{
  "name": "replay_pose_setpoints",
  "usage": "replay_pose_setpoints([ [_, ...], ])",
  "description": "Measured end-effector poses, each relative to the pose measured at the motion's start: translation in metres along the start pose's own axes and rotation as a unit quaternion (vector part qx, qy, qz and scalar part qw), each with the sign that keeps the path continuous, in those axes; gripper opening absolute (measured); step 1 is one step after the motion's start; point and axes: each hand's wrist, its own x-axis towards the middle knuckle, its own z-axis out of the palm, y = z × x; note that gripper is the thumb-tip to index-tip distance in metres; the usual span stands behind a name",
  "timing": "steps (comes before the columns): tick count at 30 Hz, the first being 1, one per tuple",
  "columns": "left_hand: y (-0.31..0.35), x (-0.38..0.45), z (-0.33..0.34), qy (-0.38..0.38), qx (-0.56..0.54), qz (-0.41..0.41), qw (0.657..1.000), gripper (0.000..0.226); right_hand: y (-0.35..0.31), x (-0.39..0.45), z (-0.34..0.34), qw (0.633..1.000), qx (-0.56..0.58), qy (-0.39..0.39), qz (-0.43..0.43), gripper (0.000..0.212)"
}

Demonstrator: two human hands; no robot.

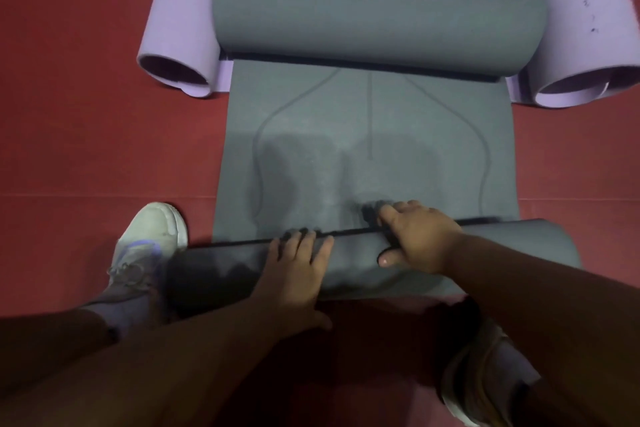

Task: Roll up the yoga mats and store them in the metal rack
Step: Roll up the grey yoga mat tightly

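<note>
Both hands [353, 253] on near roll [502, 253], far roll [377, 24] beyond

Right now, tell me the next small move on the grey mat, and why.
Probably push the near roll forward a short turn with both hands. The left hand and right hand already rest on it, and flat grey mat still lies between it and the curled far end.
</note>
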Motion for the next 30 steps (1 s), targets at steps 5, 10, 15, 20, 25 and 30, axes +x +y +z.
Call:
replay_pose_setpoints([
  [5,-0.019,0.052,-0.038,-0.036,-0.033,-0.038,0.998,0.133,-0.005,-0.003,0.0,0.992,-0.075,0.09,-0.045,0.027],
  [10,-0.032,0.082,-0.081,-0.081,0.05,0.027,0.995,0.126,0.015,-0.018,0.001,0.99,-0.119,-0.02,-0.067,0.077],
  [15,-0.041,0.073,-0.093,-0.025,0.017,-0.003,1.0,0.111,0.022,-0.024,0.009,0.992,-0.115,-0.03,-0.052,0.08],
  [20,-0.051,0.075,-0.107,0.055,0.006,-0.052,0.997,0.065,0.028,0.018,0.009,0.99,-0.138,0.038,-0.015,0.105],
  [25,-0.033,0.065,-0.078,0.072,0.025,-0.051,0.996,0.094,0.046,0.054,-0.036,0.996,-0.087,-0.009,-0.02,0.131],
  [30,-0.023,0.081,-0.072,0.01,0.063,-0.105,0.992,0.149,0.057,0.046,-0.03,0.994,-0.101,0.05,0.003,0.139],
])
